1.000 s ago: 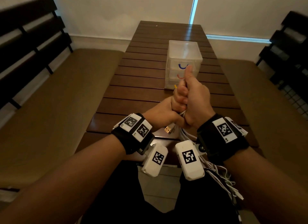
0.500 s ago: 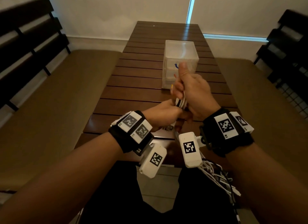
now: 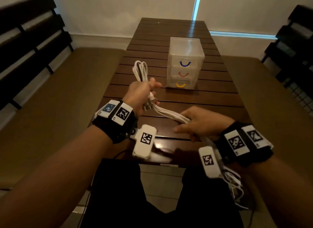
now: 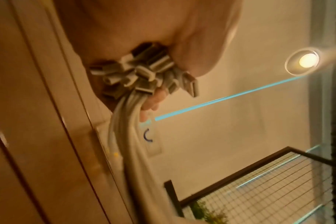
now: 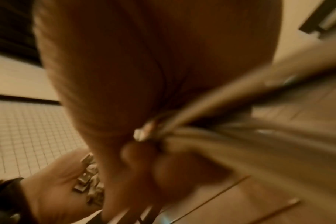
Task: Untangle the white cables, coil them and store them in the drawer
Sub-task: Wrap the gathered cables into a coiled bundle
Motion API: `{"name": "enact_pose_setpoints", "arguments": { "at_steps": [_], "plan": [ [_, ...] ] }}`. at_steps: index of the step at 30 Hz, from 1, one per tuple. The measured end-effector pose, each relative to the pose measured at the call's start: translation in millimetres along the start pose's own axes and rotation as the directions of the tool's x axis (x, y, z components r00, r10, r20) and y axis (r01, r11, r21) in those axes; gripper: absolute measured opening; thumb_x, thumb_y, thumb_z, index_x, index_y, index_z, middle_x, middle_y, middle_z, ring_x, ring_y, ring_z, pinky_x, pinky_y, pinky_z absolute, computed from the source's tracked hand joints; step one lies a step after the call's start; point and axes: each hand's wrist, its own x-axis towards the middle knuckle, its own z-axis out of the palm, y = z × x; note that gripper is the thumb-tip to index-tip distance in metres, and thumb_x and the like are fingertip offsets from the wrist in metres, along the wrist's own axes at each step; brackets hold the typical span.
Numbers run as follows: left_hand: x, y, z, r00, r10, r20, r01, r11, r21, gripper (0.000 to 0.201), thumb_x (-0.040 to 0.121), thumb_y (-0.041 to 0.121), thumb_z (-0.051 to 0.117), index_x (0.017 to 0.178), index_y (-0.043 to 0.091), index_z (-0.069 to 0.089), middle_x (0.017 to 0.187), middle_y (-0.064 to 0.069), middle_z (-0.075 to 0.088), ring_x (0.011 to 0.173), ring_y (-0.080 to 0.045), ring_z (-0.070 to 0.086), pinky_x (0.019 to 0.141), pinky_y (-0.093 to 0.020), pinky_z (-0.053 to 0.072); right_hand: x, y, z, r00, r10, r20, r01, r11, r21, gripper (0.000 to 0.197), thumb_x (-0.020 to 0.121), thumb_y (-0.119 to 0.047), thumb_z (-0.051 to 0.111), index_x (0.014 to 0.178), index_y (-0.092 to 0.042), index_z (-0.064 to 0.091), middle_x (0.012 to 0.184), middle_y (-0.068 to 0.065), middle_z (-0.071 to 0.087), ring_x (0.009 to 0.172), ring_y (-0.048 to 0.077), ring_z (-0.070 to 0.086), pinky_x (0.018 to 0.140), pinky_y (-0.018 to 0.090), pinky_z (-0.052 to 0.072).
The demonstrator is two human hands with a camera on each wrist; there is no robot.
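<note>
1. Both hands are now well apart, where a second ago they were pressed together in front of the drawers; the left hand (image 3: 141,96) has swung out to the left and the right hand (image 3: 201,123) has dropped toward the near edge of the table (image 3: 152,46).
2. Coiling appears to be the step in hand: the person is gathering the white cables (image 3: 166,112) into one bundle, with loops (image 3: 140,70) sticking up beyond the left fist.
3. The left hand is gripping the bundle with fingers curled round it, the plugs (image 4: 144,75) bunched at the heel of the palm.
4. The right hand is lying palm down, fingers curled over the strands running through it; the wrist view is blurred, so how tight that hold is cannot be told.
5. Loose cable is trailing past the right wrist into the lap (image 3: 233,185), so more winding is probably needed.
6. The drawers (image 3: 185,63) are standing shut on the table, just beyond the hands, so one will need pulling open before storing.
</note>
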Motion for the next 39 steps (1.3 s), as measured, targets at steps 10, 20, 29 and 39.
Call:
{"name": "enact_pose_setpoints", "arguments": {
  "at_steps": [10, 20, 29, 39],
  "plan": [
    [-19.6, -14.5, -10.0, 0.943, -0.110, 0.316, -0.044, 0.896, 0.442, 0.066, 0.064, 0.072, 0.060, 0.092, 0.014, 0.075, 0.073, 0.002, 0.068, 0.060, -0.007, 0.058, 0.061, -0.025, 0.042, 3.7, -24.2, -16.9, 0.894, -0.344, -0.286, 0.339, 0.938, -0.067, 0.026, 0.094, -0.029, 0.059, 0.082, -0.009, 0.068, 0.055, -0.009, 0.053, 0.049, 0.004, 0.045, 0.048, 0.021, 0.037],
    [-31.8, -20.0, -6.5, 0.862, -0.182, 0.474, -0.035, 0.910, 0.414, 0.058, 0.061, -0.001, 0.071, 0.117, -0.010, 0.057, 0.102, -0.031, 0.059, 0.093, -0.037, 0.059, 0.082, -0.040, 0.050, 14.7, -30.9, -3.7, 0.859, -0.368, -0.357, 0.367, 0.927, -0.074, 0.017, 0.092, -0.028, 0.062, 0.081, -0.019, 0.069, 0.067, -0.006, 0.065, 0.058, 0.000, 0.057, 0.056, 0.015, 0.044],
    [-33.6, -31.5, 1.2, 0.865, -0.211, 0.455, 0.078, 0.953, 0.294, 0.026, 0.085, -0.012, 0.054, 0.105, 0.003, 0.064, 0.085, -0.018, 0.070, 0.060, -0.022, 0.061, 0.062, -0.032, 0.055, 13.2, -27.9, -4.6, 0.819, -0.311, -0.482, 0.329, 0.943, -0.049, 0.025, 0.074, -0.038, 0.079, 0.071, -0.016, 0.070, 0.063, -0.001, 0.066, 0.056, 0.006, 0.058, 0.052, 0.024, 0.048],
    [-41.4, -31.7, 6.7, 0.849, -0.206, 0.487, 0.059, 0.953, 0.298, 0.020, 0.082, 0.014, 0.067, 0.067, 0.012, 0.054, 0.054, -0.002, 0.045, 0.047, -0.016, 0.045, 0.046, -0.026, 0.040, 14.1, -30.0, -4.4, 0.782, -0.347, -0.518, 0.374, 0.926, -0.056, 0.027, 0.066, -0.036, 0.084, 0.072, -0.015, 0.068, 0.085, -0.001, 0.057, 0.072, 0.008, 0.053, 0.063, 0.015, 0.043]
  ]
}}
